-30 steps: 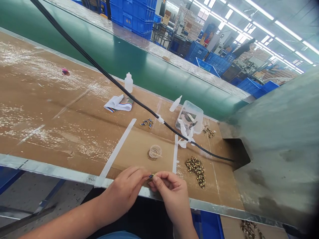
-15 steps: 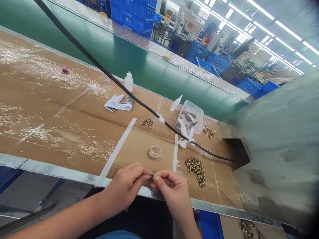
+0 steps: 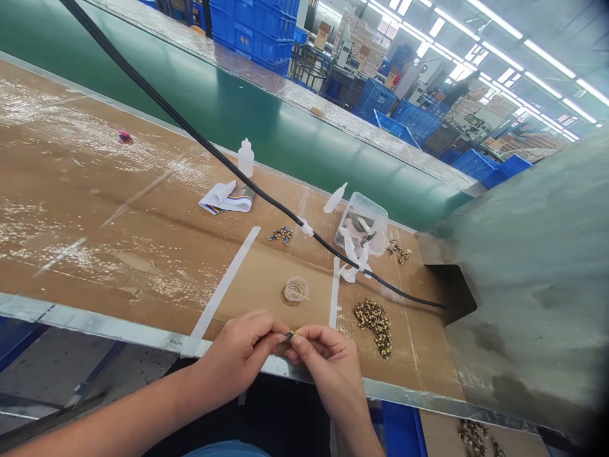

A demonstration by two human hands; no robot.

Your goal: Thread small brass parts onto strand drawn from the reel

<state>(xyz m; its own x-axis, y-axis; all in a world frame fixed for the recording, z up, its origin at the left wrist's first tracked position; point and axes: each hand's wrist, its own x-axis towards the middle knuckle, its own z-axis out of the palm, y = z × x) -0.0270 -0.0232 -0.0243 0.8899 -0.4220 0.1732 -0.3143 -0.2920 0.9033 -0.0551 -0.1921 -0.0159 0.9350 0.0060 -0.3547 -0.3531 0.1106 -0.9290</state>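
Between the fingertips of both hands is a tiny blue and gold piece (image 3: 290, 335), too small to name more exactly. My left hand (image 3: 250, 346) pinches its left end, and my right hand (image 3: 326, 355) pinches the right end with thumb and forefinger. Both hands are at the table's front edge. Just beyond them stands a small clear cup (image 3: 297, 289) with a thin stick in it. To the right lies a heap of small gold and dark pieces (image 3: 373, 322). A smaller group of blue and gold pieces (image 3: 280, 235) lies behind the cup.
A black cable (image 3: 190, 130) slants across the view above the cardboard-covered table (image 3: 157, 266). Towards the back are a white bottle (image 3: 246, 158), a dropper bottle (image 3: 335, 198), folded ribbon (image 3: 227, 198) and a clear plastic box (image 3: 379, 216). A metal panel (image 3: 533, 285) borders the right side.
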